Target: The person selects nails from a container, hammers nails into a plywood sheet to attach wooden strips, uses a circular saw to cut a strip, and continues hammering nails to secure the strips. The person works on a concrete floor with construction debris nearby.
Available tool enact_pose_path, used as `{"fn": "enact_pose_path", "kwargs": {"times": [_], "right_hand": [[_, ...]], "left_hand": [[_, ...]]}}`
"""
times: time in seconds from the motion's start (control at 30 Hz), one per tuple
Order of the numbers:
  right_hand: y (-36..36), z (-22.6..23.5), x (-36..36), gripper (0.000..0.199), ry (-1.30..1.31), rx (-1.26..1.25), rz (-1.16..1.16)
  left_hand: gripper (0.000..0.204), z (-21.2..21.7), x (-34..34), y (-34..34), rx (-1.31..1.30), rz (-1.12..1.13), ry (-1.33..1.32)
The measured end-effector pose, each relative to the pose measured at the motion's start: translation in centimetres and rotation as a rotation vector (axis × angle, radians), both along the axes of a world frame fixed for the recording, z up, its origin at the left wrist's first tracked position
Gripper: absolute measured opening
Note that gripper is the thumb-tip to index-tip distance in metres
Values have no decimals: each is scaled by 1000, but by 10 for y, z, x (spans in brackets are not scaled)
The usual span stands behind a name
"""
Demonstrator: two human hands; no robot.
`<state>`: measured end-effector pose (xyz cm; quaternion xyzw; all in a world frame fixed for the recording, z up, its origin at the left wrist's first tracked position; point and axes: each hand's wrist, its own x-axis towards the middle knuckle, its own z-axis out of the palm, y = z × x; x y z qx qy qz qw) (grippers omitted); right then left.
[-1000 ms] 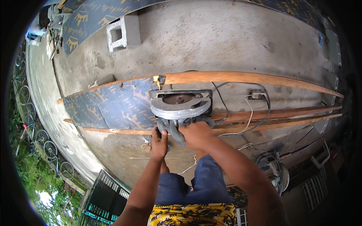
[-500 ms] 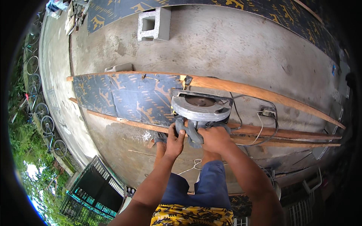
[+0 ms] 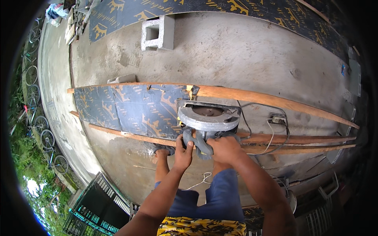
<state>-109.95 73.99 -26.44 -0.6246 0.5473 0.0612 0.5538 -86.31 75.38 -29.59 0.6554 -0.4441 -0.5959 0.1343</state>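
Note:
A circular saw point(image 3: 208, 119) with a grey blade guard rests at the right end of a dark printed plywood panel point(image 3: 130, 108), its front handle and rear grip towards me. My left hand point(image 3: 183, 152) is closed round the saw's grey front handle, thumb up. My right hand point(image 3: 225, 149) grips the handle on the saw's near right side, its fingers partly hidden. The panel lies across two long wooden beams, the far beam point(image 3: 271, 102) and the near beam point(image 3: 130, 135). Most of the blade is hidden under the guard.
A black cord runs from the saw to an outlet box point(image 3: 278, 118) at the right. A concrete hollow block point(image 3: 158, 33) props a second printed panel point(image 3: 220, 7) at the far side. My foot point(image 3: 164, 150) is close to the near beam. Bicycles point(image 3: 47, 139) stand at the left.
The view has tilted a little, so the panel and blocks sit lower in the picture. Both hands keep their grip, and the saw stays at nearly the same spot on the panel.

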Motion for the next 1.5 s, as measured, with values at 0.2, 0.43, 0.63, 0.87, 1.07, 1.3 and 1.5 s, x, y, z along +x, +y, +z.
{"fn": "enact_pose_path", "kwargs": {"times": [0.2, 0.43, 0.63, 0.87, 1.07, 1.3, 1.5], "right_hand": [[1, 2, 1, 35, 17, -15, -13], [1, 2, 7, 34, 14, -51, -58], [-3, 7, 12, 31, 53, -28, -31], [-9, 12, 15, 36, 54, 21, 9], [-12, 16, 20, 34, 69, 34, 8], [-20, 23, 26, 33, 85, 66, 23], [-25, 28, 34, 34, 107, 86, 29]], "left_hand": [[59, -3, 0, 2, -45, -4, -5], [63, 2, 4, -2, 22, -1, -7], [63, 6, 3, -6, 36, 48, 44], [65, 1, 9, -5, 3, 37, 36], [70, 2, 14, -8, 50, 40, 41], [76, 2, 20, -11, 66, 36, 26], [75, -1, 26, -10, 57, 48, 48]]}}
